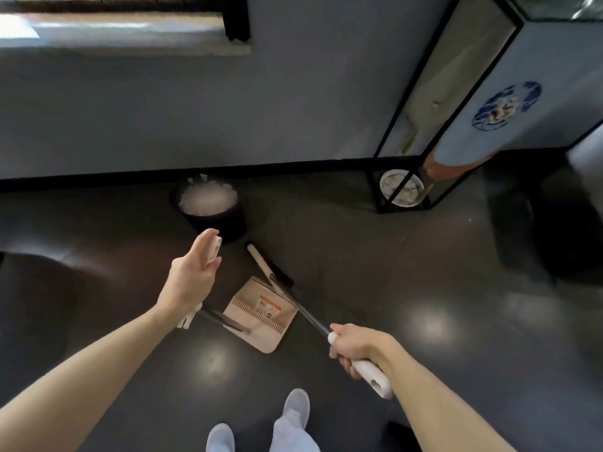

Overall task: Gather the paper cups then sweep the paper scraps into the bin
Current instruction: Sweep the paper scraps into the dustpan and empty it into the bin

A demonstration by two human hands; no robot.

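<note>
Bin (223, 223) stands just far of the left hand (191, 277), which grips the dustpan handle (214, 246); right hand (357, 349) clasps the broom handle (375, 378).

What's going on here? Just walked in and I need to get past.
A person is sweeping up. Their right hand grips the broom by its white handle, its head beside the beige dustpan on the floor. Their left hand holds a small white piece out toward the black bin, which has white material inside.

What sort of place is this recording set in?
Likely an indoor lobby or showroom, not certain: polished dark floor, a black-framed display stand with a blue-and-white emblem, and a lined bin by the wall.
</note>
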